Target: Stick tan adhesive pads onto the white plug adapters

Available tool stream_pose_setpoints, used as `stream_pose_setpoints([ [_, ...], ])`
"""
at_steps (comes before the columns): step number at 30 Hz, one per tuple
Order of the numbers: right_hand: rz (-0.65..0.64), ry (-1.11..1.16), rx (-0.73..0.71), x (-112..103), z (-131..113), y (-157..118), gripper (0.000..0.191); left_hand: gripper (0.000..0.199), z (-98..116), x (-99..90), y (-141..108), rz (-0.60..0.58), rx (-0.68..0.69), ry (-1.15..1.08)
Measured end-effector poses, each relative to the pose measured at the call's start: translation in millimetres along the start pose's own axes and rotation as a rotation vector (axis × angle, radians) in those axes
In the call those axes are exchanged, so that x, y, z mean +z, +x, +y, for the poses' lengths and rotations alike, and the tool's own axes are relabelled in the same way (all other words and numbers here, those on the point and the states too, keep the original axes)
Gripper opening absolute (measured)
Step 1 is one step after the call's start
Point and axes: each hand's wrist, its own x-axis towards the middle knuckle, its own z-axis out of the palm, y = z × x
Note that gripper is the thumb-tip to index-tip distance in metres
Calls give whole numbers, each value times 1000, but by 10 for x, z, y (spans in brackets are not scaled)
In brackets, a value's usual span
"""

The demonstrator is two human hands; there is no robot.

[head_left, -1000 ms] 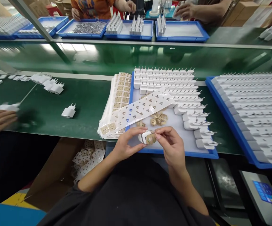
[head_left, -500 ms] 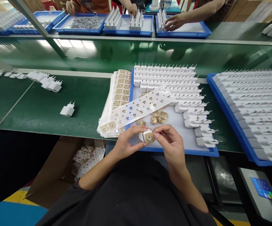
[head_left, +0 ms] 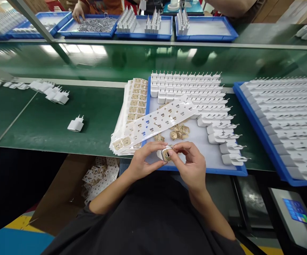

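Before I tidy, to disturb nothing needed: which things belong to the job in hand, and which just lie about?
Job in hand, likely:
held white plug
its tan film
sticker sheets
loose tan pieces
front blue tray

Likely just about:
screened device
far tray of metal pieces

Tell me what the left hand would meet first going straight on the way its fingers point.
Most likely the right hand, whose thumb is at the face of the charger that the left hand holds; depth is hard to judge.

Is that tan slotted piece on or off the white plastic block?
On: the tan piece lies on the white block's end, right hand touching. Stuck? Can't tell.
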Motion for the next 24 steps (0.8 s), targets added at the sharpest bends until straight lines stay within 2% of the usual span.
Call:
stream_pose_setpoints([
  [4,20,-182,-151,15,17,16,8,44,-24,3,-19,12,5,-9],
  [6,47,-210,-167,15,56,41,11,44,-45,11,-34,27,22,-29],
  [9,81,-58,3,-3,141,75,11,47,-75,29,-55,48,53,-51],
  [12,-19,210,170,-16,192,80,12,47,-86,39,-64,78,53,-41],
  [14,-110,305,189,-1,186,70,12,45,-80,39,-57,94,53,-8],
  [16,-137,332,175,35,162,60,12,43,-66,38,-41,94,78,30],
  [24,-70,474,223,187,155,43,6,44,-44,50,4,109,218,177],
])
